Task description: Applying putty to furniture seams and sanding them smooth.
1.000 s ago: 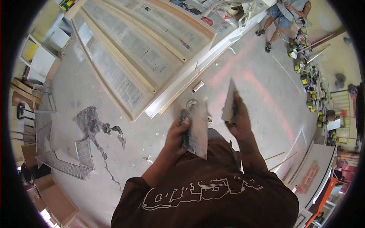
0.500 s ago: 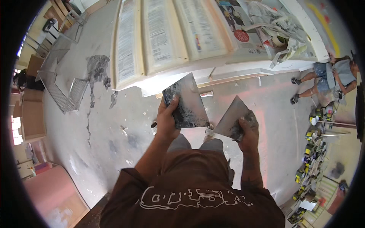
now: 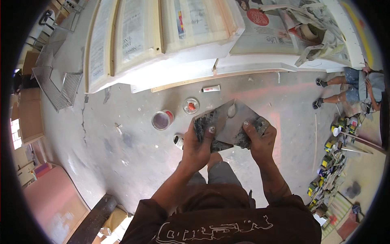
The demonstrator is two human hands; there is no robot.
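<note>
Pale wooden panels (image 3: 162, 36) lie over the rough concrete floor (image 3: 122, 150). Above it, the left hand (image 3: 199, 144) and right hand (image 3: 260, 140) hold two flat, putty-caked metal blades (image 3: 229, 124) crossed together, fingers clamped on each. A round open tin (image 3: 162, 120) stands nearby.

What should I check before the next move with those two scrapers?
1. Left hand grips the left scraper blade: ok.
2. Right hand grips the right scraper blade: ok.
3. Blades overlapping, in contact: ok.
4. Pale filler blob on the blade: ok.
5. Open can and its lid on the floor, apart from the feet: ok.
6. Blade edges clean: cannot tell.
</note>
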